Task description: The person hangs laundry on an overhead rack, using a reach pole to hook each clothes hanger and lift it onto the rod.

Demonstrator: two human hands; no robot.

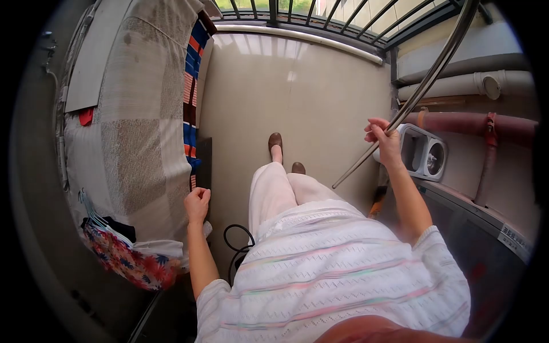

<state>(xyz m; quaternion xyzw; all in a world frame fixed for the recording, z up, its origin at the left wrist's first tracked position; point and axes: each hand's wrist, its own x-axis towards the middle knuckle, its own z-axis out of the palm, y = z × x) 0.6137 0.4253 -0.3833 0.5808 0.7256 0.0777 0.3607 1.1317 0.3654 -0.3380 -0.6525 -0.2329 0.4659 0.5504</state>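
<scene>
My right hand [386, 140] is closed around a long shiny metal pole [428, 84]. The pole slants from its thin lower tip in front of my legs up past the upper right edge of view. My left hand [197, 203] hangs with curled fingers beside the edge of a cloth-covered surface [137, 143], and nothing shows in it. Close to that hand, a striped blue, red and orange cloth [193, 97] drapes over the side. Hangers [94, 212] with a floral garment [128, 257] lie at the near end of the cover.
A tiled floor [297, 80] stretches to a barred railing [311, 11] at the far end. On the right are a white twin-compartment container [420, 151], a red pipe [457, 121] and a white pipe [457, 86]. A black cable [231, 234] loops near my left side.
</scene>
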